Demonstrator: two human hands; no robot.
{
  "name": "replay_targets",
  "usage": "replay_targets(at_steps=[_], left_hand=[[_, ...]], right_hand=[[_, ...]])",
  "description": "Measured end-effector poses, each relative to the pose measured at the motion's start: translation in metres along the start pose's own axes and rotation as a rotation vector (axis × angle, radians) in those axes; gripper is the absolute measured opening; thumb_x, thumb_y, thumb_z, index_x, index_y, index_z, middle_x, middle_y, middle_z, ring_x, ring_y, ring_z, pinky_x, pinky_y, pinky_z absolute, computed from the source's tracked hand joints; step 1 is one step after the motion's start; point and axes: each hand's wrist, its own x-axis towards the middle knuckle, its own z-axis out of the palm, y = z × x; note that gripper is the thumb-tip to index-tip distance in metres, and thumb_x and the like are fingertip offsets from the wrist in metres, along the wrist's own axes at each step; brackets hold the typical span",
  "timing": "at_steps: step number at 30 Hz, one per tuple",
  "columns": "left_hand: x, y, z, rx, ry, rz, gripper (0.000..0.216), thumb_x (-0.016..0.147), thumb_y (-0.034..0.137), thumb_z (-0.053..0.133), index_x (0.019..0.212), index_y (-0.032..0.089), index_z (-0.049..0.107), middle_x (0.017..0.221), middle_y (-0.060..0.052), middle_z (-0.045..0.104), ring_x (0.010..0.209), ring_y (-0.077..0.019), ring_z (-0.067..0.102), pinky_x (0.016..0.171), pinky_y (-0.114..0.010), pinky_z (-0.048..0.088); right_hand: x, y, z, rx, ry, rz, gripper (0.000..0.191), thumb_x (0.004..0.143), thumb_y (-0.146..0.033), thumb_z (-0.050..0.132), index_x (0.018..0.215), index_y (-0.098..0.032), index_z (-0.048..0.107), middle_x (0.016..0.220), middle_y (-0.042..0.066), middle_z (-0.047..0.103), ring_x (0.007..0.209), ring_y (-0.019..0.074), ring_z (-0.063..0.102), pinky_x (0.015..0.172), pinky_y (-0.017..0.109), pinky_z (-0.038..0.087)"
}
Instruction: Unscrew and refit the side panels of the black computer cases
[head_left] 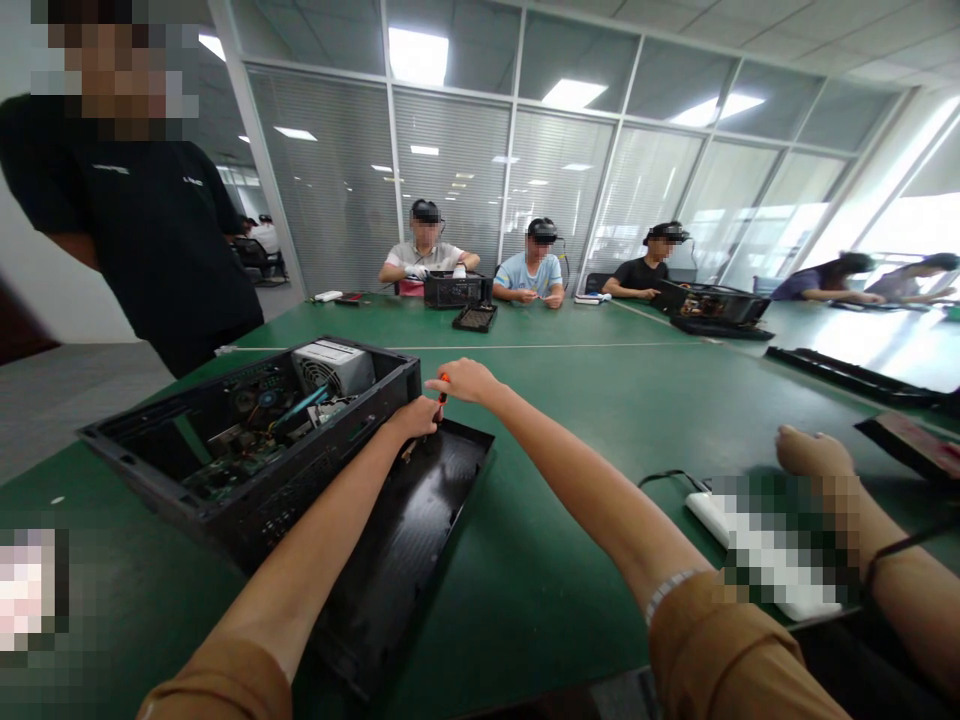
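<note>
My right hand (469, 382) is closed round the orange-and-black handle of a screwdriver (444, 388), which points down. Right below it my left hand (417, 418) has its fingers pinched together by the screwdriver's lower end; what they grip is hidden. Both hands are at the far right corner of an open black computer case (240, 505), which lies on its side. Inside the case are a grey power supply (334, 368), a fan, cables and circuit boards. A black side panel (409, 540) lies on the table under my left forearm, beside the case.
The green table (570, 560) stretches ahead. To the right, a co-worker's arm (817, 465) rests near a white power strip-like object (780, 570) with a black cable. A person in black (165, 230) stands at the left. Several people sit across with other cases (459, 290).
</note>
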Motion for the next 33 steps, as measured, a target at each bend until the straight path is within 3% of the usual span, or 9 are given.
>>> replay_targets(at_steps=[3,8,10,17,23,26,30,33], left_hand=[[0.0,0.001,0.0,0.006,0.005,-0.001,0.022,0.061,0.01,0.051,0.077,0.015,0.064,0.073,-0.003,0.064,0.072,-0.015,0.059,0.069,-0.021,0.044],[0.0,0.001,0.0,0.009,0.011,-0.015,0.02,0.06,0.01,0.051,0.075,0.015,0.064,0.075,-0.004,0.065,0.074,-0.0149,0.059,0.07,-0.021,0.043],[-0.001,0.002,-0.001,0.008,0.012,-0.015,0.021,0.06,0.009,0.051,0.075,0.015,0.065,0.076,-0.004,0.065,0.075,-0.015,0.059,0.07,-0.021,0.043],[-0.003,0.004,-0.006,-0.005,0.011,-0.01,0.02,0.06,0.009,0.053,0.075,0.015,0.065,0.076,-0.004,0.065,0.075,-0.0146,0.059,0.071,-0.02,0.043],[-0.002,0.003,-0.005,-0.003,0.009,-0.006,0.02,0.06,0.008,0.051,0.074,0.015,0.065,0.074,-0.003,0.065,0.073,-0.0144,0.06,0.07,-0.02,0.044],[-0.001,0.002,-0.005,-0.006,0.003,-0.002,0.02,0.06,0.009,0.052,0.075,0.015,0.065,0.074,-0.004,0.065,0.072,-0.0149,0.06,0.07,-0.021,0.045],[0.0,0.0,-0.004,-0.011,-0.002,-0.004,0.02,0.06,0.009,0.052,0.074,0.015,0.065,0.074,-0.004,0.066,0.072,-0.0149,0.059,0.071,-0.021,0.045],[-0.001,-0.001,-0.003,-0.004,-0.006,-0.019,0.02,0.059,0.009,0.053,0.074,0.015,0.065,0.075,-0.004,0.066,0.073,-0.0149,0.059,0.073,-0.021,0.045]], right_hand=[[0.003,0.004,0.001,0.055,0.003,0.052,0.054,0.08,-0.06,0.032,0.089,-0.016,0.062,0.093,0.011,0.064,0.089,0.0202,0.058,0.071,0.024,0.04],[0.005,0.009,0.0,0.177,-0.138,0.091,0.036,0.08,-0.042,0.042,0.093,-0.013,0.06,0.085,0.007,0.065,0.054,0.0122,0.06,0.054,0.019,0.04],[0.004,0.009,-0.001,0.192,-0.135,0.087,0.033,0.081,-0.037,0.041,0.095,-0.013,0.059,0.085,0.006,0.065,0.048,0.0102,0.058,0.052,0.018,0.04],[0.001,0.007,0.001,0.124,0.019,0.068,0.041,0.085,-0.044,0.034,0.087,-0.013,0.062,0.075,0.007,0.066,0.072,0.0143,0.06,0.065,0.019,0.039],[0.003,0.011,0.007,0.163,0.092,0.088,0.038,0.086,-0.046,0.033,0.101,-0.022,0.058,0.097,0.004,0.063,0.089,0.0148,0.057,0.072,0.02,0.037],[0.002,0.012,0.008,0.169,0.062,0.084,0.041,0.086,-0.048,0.032,0.093,-0.019,0.06,0.092,0.005,0.064,0.079,0.0137,0.06,0.067,0.019,0.038],[0.002,0.008,0.005,0.232,-0.056,0.065,0.034,0.083,-0.043,0.04,0.099,-0.017,0.057,0.087,0.003,0.064,0.054,0.0095,0.058,0.054,0.018,0.039],[0.003,0.003,0.001,0.174,-0.074,0.034,0.031,0.081,-0.037,0.042,0.099,-0.016,0.057,0.088,0.005,0.064,0.058,0.0116,0.06,0.054,0.019,0.04]])
